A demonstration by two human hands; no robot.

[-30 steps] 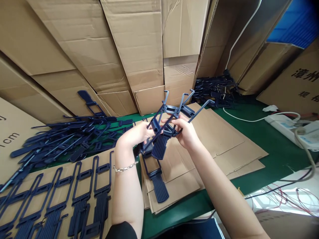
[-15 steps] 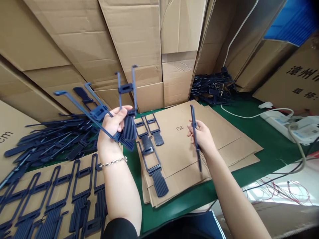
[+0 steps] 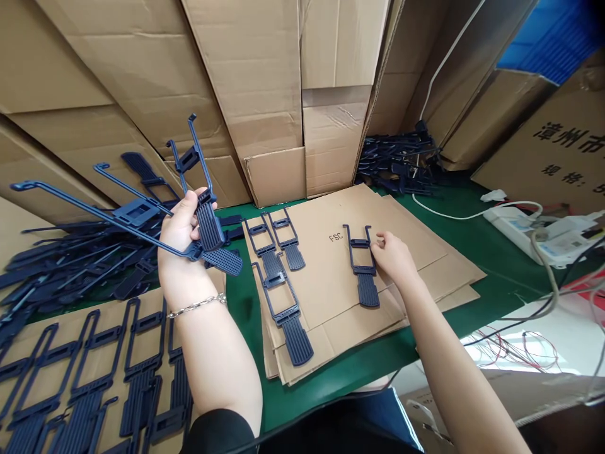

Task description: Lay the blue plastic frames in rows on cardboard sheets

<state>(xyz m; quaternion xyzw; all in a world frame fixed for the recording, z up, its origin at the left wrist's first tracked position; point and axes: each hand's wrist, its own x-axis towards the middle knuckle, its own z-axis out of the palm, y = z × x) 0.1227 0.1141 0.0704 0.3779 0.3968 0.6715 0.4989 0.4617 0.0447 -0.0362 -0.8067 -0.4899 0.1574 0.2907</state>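
Several dark blue plastic brackets, each with a rectangular frame and a ribbed paddle, are about my hands. My left hand point(image 3: 184, 224) is closed around a smaller bracket point(image 3: 210, 224), raised above the table with its prongs up. A larger bracket point(image 3: 137, 214) lies across the same hand and wrist, prongs toward the left. With its fingertips pinched at the right side of another bracket point(image 3: 367, 287), my right hand point(image 3: 394, 255) rests over the flattened cardboard point(image 3: 326, 302). Left of it on the cardboard lie a small bracket point(image 3: 295, 257) and a longer bracket point(image 3: 299, 340).
Rows of brackets point(image 3: 87, 403) cover another cardboard sheet at lower left, below a heap of loose parts point(image 3: 42, 258). A second heap point(image 3: 397, 157) is at the back. Cardboard boxes point(image 3: 255, 75) wall the far side. A white power strip point(image 3: 520, 233) with cables lies right.
The bracket in my right hand has turned from edge-on to face-up against the cardboard. My left hand has moved left, and its brackets have tilted further left.
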